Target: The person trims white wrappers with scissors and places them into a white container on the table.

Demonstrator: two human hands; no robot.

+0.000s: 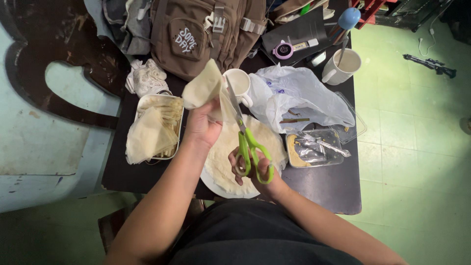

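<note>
My left hand [201, 126] holds up a thin pale wrapper sheet [205, 87] above the table. My right hand [256, 170] grips green-handled scissors [249, 143], whose blades point up and meet the lower edge of the raised sheet. Beneath both hands a white plate [216, 185] carries a stack of round pale wrappers [223, 152]. Left of my left hand a metal tray [147, 101] holds rolled sticks and folded wrapper pieces [148, 136].
A small dark table [328, 189] carries a clear container of filling [314, 147] with a utensil, a white plastic bag [294, 95], two white mugs [343, 66], a brown backpack [201, 34] and a crumpled cloth [147, 78]. Green tiled floor [412, 147] lies to the right.
</note>
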